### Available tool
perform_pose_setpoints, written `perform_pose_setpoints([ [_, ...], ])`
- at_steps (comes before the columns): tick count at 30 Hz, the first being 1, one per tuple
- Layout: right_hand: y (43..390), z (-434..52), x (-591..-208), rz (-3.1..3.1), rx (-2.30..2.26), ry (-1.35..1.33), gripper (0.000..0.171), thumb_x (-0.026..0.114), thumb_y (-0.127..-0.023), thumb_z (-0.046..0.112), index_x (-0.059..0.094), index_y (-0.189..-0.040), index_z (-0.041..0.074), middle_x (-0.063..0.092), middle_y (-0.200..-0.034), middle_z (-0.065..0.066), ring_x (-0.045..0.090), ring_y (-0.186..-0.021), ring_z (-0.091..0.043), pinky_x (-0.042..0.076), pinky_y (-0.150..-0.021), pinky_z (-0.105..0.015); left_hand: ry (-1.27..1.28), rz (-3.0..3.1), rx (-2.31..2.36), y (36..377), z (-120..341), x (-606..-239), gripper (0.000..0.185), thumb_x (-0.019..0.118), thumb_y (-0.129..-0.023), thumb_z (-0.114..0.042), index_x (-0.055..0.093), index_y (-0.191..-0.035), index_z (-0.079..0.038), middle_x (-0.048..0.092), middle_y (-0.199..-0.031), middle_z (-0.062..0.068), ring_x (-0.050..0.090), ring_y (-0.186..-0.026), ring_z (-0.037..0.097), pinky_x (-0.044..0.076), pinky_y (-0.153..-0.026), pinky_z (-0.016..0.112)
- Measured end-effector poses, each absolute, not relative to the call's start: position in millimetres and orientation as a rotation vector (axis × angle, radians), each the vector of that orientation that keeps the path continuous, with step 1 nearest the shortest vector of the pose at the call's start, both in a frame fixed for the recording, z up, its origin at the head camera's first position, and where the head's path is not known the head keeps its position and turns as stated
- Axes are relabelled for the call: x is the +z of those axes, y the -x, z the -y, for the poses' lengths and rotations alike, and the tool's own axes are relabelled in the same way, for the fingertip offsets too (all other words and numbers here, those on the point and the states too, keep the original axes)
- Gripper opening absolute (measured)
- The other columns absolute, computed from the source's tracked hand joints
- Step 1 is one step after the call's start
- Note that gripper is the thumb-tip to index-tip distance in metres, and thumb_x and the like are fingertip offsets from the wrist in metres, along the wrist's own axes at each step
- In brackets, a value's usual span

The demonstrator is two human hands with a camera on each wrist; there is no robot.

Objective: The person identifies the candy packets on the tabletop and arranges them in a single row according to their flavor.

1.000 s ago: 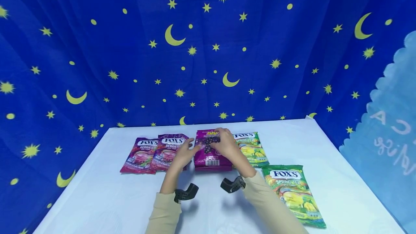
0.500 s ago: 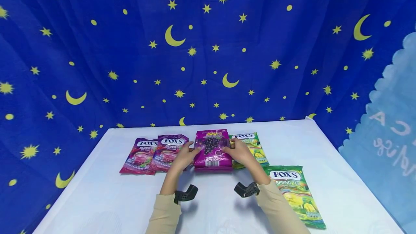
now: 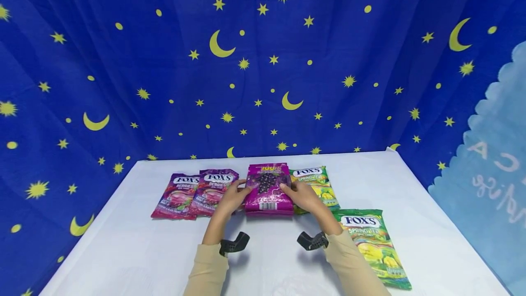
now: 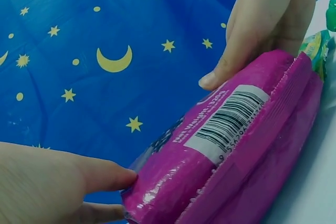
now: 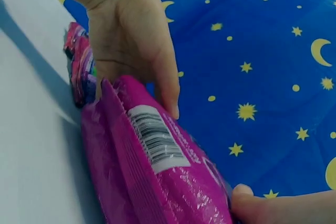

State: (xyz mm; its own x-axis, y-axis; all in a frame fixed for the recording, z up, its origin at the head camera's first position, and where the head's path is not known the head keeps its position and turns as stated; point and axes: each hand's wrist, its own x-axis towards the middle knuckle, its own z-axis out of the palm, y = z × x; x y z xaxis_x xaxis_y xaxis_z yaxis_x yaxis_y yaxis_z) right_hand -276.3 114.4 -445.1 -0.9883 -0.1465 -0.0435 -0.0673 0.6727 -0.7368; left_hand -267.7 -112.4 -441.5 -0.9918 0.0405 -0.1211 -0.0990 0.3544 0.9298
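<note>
Both hands clasp the magenta candy bag (image 3: 269,189): left hand (image 3: 231,198) and right hand (image 3: 302,195) press its side edges, thumbs on top. It sits on the white table (image 3: 123,250) between the purple berry bags (image 3: 197,192) and a green bag (image 3: 316,185). Its slick film could slip, nudging those neighbours. Wrist views alone reveal the barcode (image 4: 226,121) closely

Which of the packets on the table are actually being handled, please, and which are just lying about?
In hand:
magenta packet, held at its sides by the left hand and right hand.

Lying about:
two berry packets
green packet behind
green packet nearer
</note>
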Motion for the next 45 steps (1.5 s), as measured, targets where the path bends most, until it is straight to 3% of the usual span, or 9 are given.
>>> perform_pose_setpoints([
  [3,276.9,-114.5,-445.5,-2.764,-1.234,0.147,0.053,0.051,-0.099,0.042,0.062,-0.114,-0.008,0.064,-0.092,-0.014,0.058,-0.08,-0.025,0.051,-0.069,-0.039,0.061,-2.465,1.748,268.1,112.1,-441.8,0.05,0.054,-0.099,-0.02,0.041,-0.141,0.003,0.054,-0.123,0.028,0.063,-0.096,0.033,0.056,-0.074,0.038],
  [7,277.4,-113.7,-446.1,-2.768,-1.252,0.117,0.057,0.051,-0.098,0.041,0.057,-0.122,-0.011,0.064,-0.109,-0.023,0.061,-0.1,-0.035,0.051,-0.085,-0.047,0.082,-2.451,1.767,268.4,111.3,-441.5,0.049,0.054,-0.099,-0.021,0.042,-0.141,0.0,0.055,-0.121,0.026,0.063,-0.092,0.029,0.056,-0.072,0.037],
  [10,277.2,-113.1,-446.3,-2.74,-1.29,0.056,0.057,0.054,-0.096,0.041,0.056,-0.121,-0.01,0.062,-0.113,-0.023,0.059,-0.105,-0.037,0.049,-0.089,-0.049,0.11,-2.451,1.759,269.0,110.9,-441.6,0.049,0.055,-0.098,-0.023,0.043,-0.141,-0.002,0.054,-0.122,0.025,0.063,-0.088,0.027,0.055,-0.07,0.035],
  [19,276.8,-112.6,-445.3,-2.581,-1.488,-0.066,0.037,0.064,-0.09,0.037,0.058,-0.1,0.002,0.059,-0.098,-0.011,0.054,-0.09,-0.025,0.049,-0.079,-0.041,0.175,-2.431,1.744,269.6,111.4,-439.9,0.044,0.053,-0.099,-0.03,0.047,-0.134,-0.004,0.052,-0.122,0.025,0.062,-0.084,0.029,0.052,-0.062,0.034],
  [25,275.4,-113.8,-440.9,-2.385,-1.685,-0.111,0.032,0.069,-0.087,0.028,0.054,-0.098,0.002,0.056,-0.099,-0.011,0.054,-0.089,-0.024,0.048,-0.079,-0.037,0.162,-2.431,1.772,269.1,113.4,-439.0,0.04,0.054,-0.099,-0.031,0.049,-0.125,0.0,0.047,-0.129,0.026,0.058,-0.095,0.034,0.054,-0.063,0.039],
  [32,278.0,-121.6,-436.1,-2.154,-1.875,-0.085,0.028,0.071,-0.086,0.017,0.051,-0.096,0.0,0.057,-0.098,-0.012,0.059,-0.086,-0.021,0.054,-0.076,-0.033,0.149,-2.41,1.809,269.4,112.5,-436.8,0.034,0.057,-0.098,-0.027,0.05,-0.119,-0.001,0.052,-0.105,0.016,0.055,-0.082,0.024,0.05,-0.059,0.032],
  [36,278.1,-129.0,-431.3,-2.094,-1.911,-0.084,0.035,0.073,-0.083,0.015,0.051,-0.104,-0.002,0.058,-0.101,-0.014,0.06,-0.088,-0.023,0.055,-0.077,-0.033,0.133,-2.359,1.86,269.1,111.7,-433.2,0.039,0.061,-0.095,-0.027,0.049,-0.121,-0.001,0.056,-0.102,0.016,0.057,-0.081,0.022,0.055,-0.063,0.036],
  [41,278.0,-138.6,-424.6,-2.015,-1.974,-0.092,0.059,0.075,-0.08,0.011,0.042,-0.127,-0.006,0.056,-0.107,-0.017,0.058,-0.086,-0.022,0.054,-0.073,-0.032,0.096,-2.279,1.906,266.2,110.0,-428.6,0.058,0.064,-0.093,-0.029,0.042,-0.137,0.001,0.058,-0.118,0.022,0.059,-0.094,0.028,0.058,-0.068,0.04],
  [45,276.6,-143.5,-418.3,-1.995,-1.985,-0.084,0.076,0.073,-0.079,0.005,0.032,-0.141,-0.001,0.055,-0.111,-0.019,0.056,-0.079,-0.018,0.051,-0.067,-0.028,0.038,-2.269,1.897,264.0,107.9,-425.6,0.064,0.064,-0.093,-0.028,0.039,-0.142,0.003,0.057,-0.122,0.022,0.058,-0.096,0.028,0.058,-0.068,0.037],
])
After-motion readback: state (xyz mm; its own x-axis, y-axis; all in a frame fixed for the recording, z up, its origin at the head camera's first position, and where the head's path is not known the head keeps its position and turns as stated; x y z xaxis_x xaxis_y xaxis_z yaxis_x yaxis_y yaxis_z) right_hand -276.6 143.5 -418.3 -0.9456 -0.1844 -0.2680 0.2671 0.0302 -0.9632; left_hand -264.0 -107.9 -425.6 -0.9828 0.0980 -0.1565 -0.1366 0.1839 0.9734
